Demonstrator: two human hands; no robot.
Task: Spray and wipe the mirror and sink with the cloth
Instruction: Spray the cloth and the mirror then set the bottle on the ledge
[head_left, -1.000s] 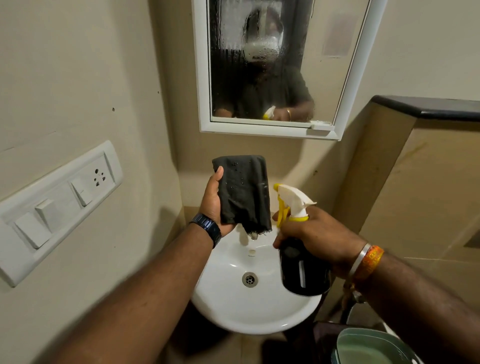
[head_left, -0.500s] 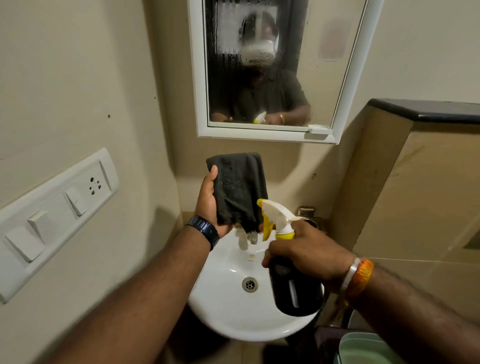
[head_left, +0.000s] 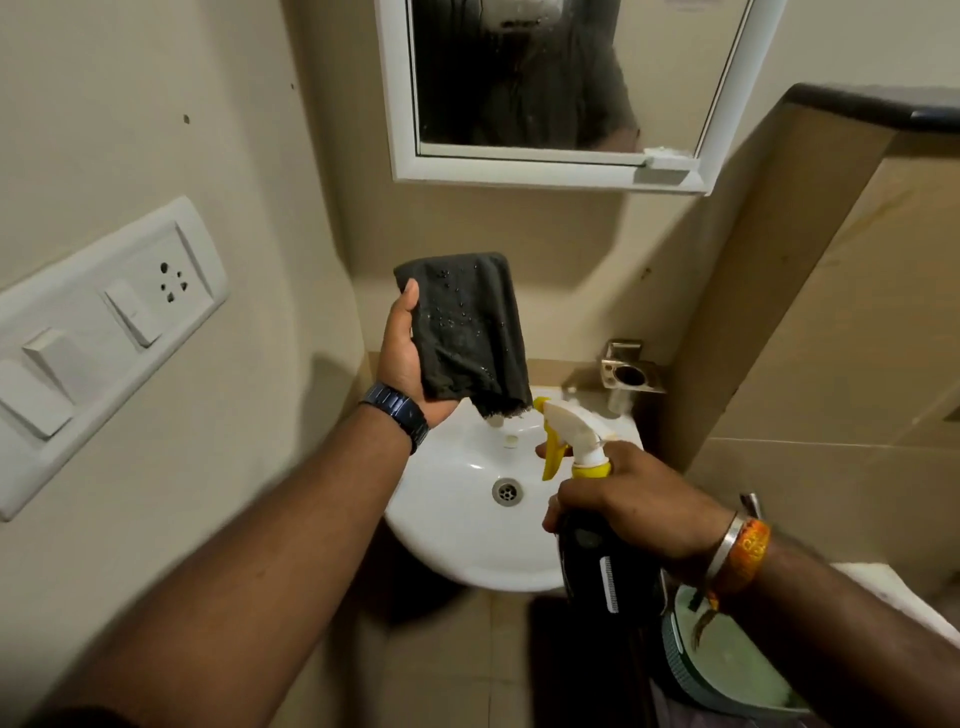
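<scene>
My left hand (head_left: 402, 358) holds a folded black cloth (head_left: 470, 332) upright above the back of the white round sink (head_left: 452, 525); droplets speckle the cloth. My right hand (head_left: 628, 499) grips a dark spray bottle (head_left: 605, 566) by its neck, over the sink's right rim. Its white and yellow nozzle (head_left: 571, 436) points up and left toward the cloth's lower edge. The white-framed mirror (head_left: 524, 78) hangs on the wall above, streaked with drips and a foam patch at its top edge.
A white switch and socket panel (head_left: 93, 332) is on the left wall. A metal holder (head_left: 628, 371) sits behind the sink on the right. A dark-topped partition (head_left: 831, 260) stands close on the right, and a green bucket (head_left: 727, 670) sits below my right forearm.
My view has tilted down, so the mirror sits higher in frame. My right hand has lowered the spray bottle down and to the right, away from the cloth. The cloth hand has held still.
</scene>
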